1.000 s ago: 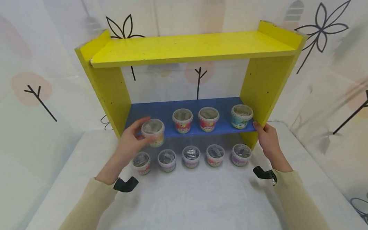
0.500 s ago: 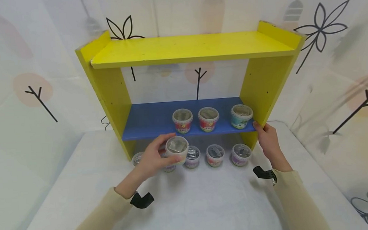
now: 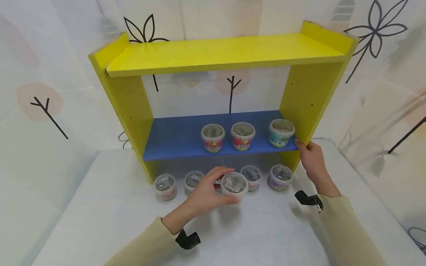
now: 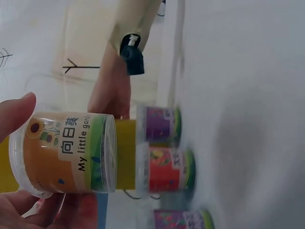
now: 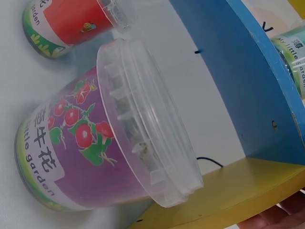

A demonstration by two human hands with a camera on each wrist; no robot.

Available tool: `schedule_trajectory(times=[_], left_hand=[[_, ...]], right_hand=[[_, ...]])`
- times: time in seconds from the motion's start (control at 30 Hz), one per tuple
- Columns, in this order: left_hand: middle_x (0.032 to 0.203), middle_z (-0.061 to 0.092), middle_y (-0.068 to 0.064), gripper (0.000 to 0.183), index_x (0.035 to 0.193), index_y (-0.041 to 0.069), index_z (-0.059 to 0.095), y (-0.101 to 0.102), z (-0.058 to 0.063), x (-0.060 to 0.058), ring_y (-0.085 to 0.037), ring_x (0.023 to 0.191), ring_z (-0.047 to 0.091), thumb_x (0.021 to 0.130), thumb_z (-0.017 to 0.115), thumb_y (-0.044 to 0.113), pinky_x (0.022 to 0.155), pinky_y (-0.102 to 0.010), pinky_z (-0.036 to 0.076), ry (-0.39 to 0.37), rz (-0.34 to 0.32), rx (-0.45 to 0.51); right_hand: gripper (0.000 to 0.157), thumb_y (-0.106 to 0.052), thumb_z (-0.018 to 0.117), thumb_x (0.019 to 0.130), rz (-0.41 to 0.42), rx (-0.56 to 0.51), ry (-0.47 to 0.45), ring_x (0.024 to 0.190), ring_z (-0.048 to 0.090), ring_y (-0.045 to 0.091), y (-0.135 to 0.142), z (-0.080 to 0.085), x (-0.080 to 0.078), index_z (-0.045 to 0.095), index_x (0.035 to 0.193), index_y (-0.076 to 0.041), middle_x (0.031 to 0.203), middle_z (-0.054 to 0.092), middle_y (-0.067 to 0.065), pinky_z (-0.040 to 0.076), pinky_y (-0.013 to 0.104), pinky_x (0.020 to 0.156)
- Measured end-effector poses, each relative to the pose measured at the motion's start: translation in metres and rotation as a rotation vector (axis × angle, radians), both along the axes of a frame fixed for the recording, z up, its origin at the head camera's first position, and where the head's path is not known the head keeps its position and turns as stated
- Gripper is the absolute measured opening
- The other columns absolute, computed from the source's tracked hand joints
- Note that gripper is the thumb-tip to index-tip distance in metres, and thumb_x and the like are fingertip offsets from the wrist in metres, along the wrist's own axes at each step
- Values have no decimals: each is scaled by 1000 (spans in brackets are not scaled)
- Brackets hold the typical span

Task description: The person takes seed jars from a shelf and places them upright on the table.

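Observation:
A clear-lidded plastic tub (image 3: 234,184) is in my left hand (image 3: 207,194), held above the white table in front of the lower row. In the left wrist view this tub (image 4: 52,152) shows an orange label with sunflowers, thumb on one side and fingers on the other. My right hand (image 3: 313,162) grips the right end of a yellow and blue shelf unit (image 3: 173,139), thumb at the blue board's front edge. In the right wrist view, a purple-labelled tub (image 5: 81,143) stands close by that hand.
On the blue board stand two red-labelled tubs (image 3: 213,143) (image 3: 243,141) and a teal-labelled one (image 3: 280,137). Several tubs line the table below, including a red-labelled one (image 3: 165,187) at the left; my left hand partly covers the middle one. The yellow top board (image 3: 209,55) overhangs everything.
My left hand has carried the sunflower tub from the blue board's left front, down and rightward, to in front of the table row's middle. The right hand keeps its grip on the shelf unit.

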State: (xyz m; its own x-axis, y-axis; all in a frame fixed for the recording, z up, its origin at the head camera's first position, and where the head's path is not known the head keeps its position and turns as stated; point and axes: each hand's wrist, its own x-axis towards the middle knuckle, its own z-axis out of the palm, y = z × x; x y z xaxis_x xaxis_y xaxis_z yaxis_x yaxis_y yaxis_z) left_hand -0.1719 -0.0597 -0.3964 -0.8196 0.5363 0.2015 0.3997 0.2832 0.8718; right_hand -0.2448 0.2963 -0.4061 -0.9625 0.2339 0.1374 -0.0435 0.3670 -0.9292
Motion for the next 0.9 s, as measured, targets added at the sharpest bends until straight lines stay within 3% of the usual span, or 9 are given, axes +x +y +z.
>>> schedule_trajectory(times=[0.2,0.37,0.6,0.9], left_hand=[[136,51,10,74,143,23,51,32,-11,-4,-9,123,49,79,85,35,100,-33,49,-3,-12,-33],[131,54,10,74,142,19,54,53,-16,-4,-8,116,52,77,86,37,95,-26,50,1,15,-83],[127,56,8,77,140,16,56,76,-22,-4,-6,103,54,75,86,44,85,-22,49,80,33,-178],[141,53,1,78,140,19,57,96,-28,-1,-17,128,52,74,84,52,103,-33,46,195,68,-368]], right_hand=[[66,-48,40,104,-13,-5,-15,125,46,36,3,0,-1,47,143,6,133,54,24,34,58,111],[66,-48,41,104,-1,3,-10,124,47,35,3,-1,-3,48,142,6,126,58,17,35,58,110],[66,-48,40,105,-1,3,-29,129,44,39,3,0,-3,44,145,5,135,52,26,32,59,111],[66,-47,41,105,15,-10,-15,125,46,36,1,1,-1,45,145,5,129,57,19,34,59,110]])
